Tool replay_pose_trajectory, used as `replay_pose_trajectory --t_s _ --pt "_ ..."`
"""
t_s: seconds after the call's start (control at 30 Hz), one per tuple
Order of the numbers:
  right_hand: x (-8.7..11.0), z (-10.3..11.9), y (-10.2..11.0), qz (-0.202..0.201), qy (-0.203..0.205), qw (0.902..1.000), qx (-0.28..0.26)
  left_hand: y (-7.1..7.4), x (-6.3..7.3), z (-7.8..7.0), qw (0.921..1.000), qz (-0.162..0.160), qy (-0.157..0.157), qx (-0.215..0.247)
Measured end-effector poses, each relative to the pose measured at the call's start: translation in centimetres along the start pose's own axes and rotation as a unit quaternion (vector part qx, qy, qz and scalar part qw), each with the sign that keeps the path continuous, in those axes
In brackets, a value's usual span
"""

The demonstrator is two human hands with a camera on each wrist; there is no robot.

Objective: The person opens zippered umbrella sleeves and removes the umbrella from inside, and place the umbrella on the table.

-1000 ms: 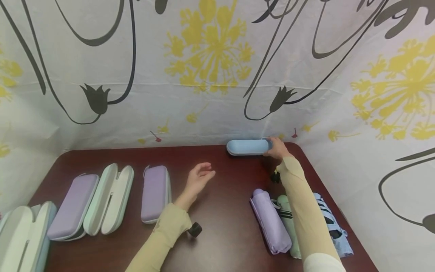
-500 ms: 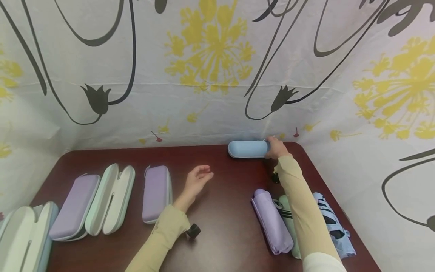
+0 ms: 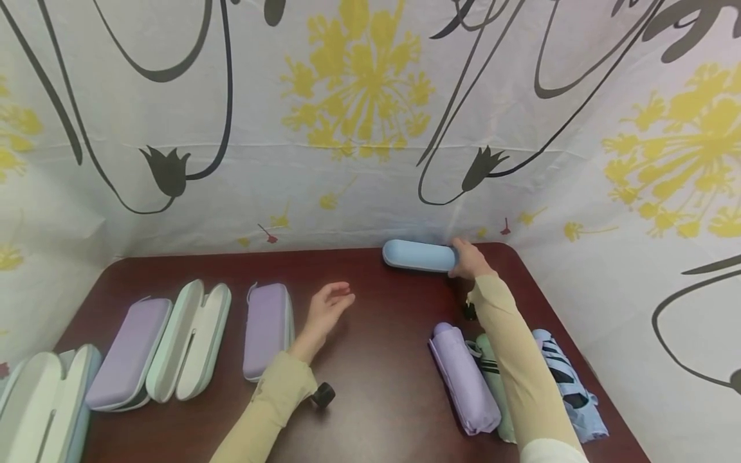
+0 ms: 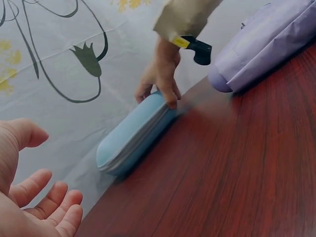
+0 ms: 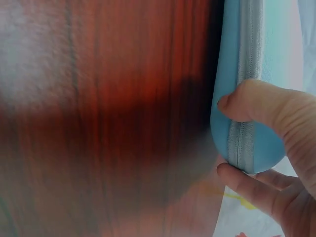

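A light blue zippered case [image 3: 418, 255] lies at the table's back edge, angled slightly in the head view. My right hand [image 3: 470, 260] grips its right end. In the right wrist view the thumb presses on the grey zipper [image 5: 245, 64] and the fingers curl around the rounded end of the blue case [image 5: 271, 138]. My left hand [image 3: 325, 310] hovers over the middle of the table, holding nothing. Its fingers [image 4: 54, 197] are relaxed and spread from the thumb in the left wrist view. Nearest to it is a closed purple case [image 3: 265, 331] on its left.
Further left lie an open mint case [image 3: 193, 341], another purple case [image 3: 130, 354] and an open blue case [image 3: 49, 408]. Folded umbrellas lie at right: purple [image 3: 466, 379], green [image 3: 494, 379] partly behind the right arm, and blue [image 3: 570, 386]. A patterned cloth [image 3: 359, 193] hangs behind the table.
The right hand has turned the blue case slightly, its right end coming toward the front and the case shifting a little left. The left hand has drifted slightly left.
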State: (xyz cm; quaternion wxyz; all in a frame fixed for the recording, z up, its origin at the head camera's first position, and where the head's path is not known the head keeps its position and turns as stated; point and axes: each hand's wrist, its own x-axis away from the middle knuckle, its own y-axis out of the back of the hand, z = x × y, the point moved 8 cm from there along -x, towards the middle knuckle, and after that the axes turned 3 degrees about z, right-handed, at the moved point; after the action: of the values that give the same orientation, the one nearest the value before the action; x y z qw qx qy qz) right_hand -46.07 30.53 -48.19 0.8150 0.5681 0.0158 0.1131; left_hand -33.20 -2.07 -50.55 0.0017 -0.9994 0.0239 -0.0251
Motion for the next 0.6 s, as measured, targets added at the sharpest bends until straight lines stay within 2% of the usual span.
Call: replay_pose_trajectory --t_s 0.33,0.6 --pt "0.8 3.0 -1.2 -0.006 0.076 0.9970 0.004 1.5 0.2 0.3 0.9994 -0.031 0.015 -0.003" --pt "2.2 6.5 -2.4 -0.001 0.128 0.9917 0.013 2.5 0.6 0.7 0.9970 -0.068 0.037 0.003"
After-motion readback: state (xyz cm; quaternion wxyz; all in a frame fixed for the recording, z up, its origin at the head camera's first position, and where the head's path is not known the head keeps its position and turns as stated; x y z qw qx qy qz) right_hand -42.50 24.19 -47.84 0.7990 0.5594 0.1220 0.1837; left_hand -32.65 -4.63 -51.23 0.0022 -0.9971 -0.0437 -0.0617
